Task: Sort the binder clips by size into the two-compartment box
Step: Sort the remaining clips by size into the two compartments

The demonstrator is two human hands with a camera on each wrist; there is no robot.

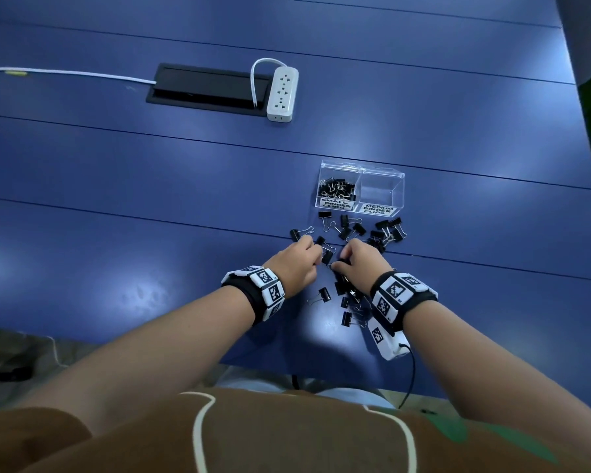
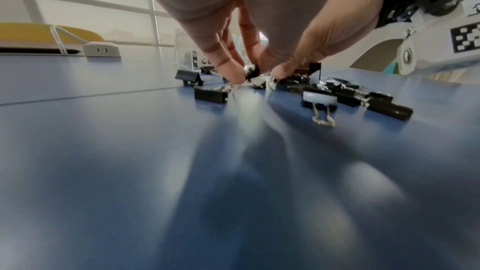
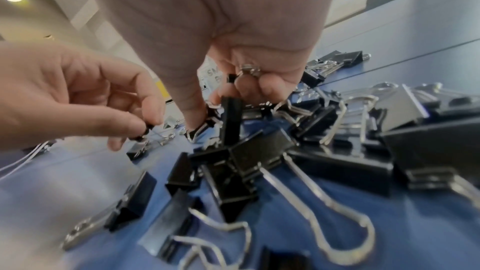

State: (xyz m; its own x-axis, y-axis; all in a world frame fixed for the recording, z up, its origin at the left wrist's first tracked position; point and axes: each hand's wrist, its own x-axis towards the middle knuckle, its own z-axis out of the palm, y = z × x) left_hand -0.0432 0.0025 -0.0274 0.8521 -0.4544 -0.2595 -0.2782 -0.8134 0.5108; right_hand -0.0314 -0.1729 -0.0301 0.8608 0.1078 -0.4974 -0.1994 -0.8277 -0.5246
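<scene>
A clear two-compartment box (image 1: 362, 169) stands on the blue table. Its left compartment, labelled small, holds several small black clips (image 1: 335, 189); the right one, labelled medium, looks empty. Black binder clips (image 1: 388, 232) lie scattered in front of the box and under my right wrist (image 1: 348, 302). My left hand (image 1: 316, 259) pinches a small clip (image 3: 140, 137) just above the table, also seen between its fingertips (image 2: 253, 73). My right hand (image 3: 215, 110) keeps a small clip (image 3: 248, 69) tucked in its curled fingers while thumb and forefinger close on another clip (image 3: 202, 129).
A white power strip (image 1: 282, 93) lies beside a black cable hatch (image 1: 205, 87) at the far middle of the table, with a white cable (image 1: 65, 74) running left. The table's near edge is just below my forearms. Larger clips (image 3: 259, 151) crowd the space under my right hand.
</scene>
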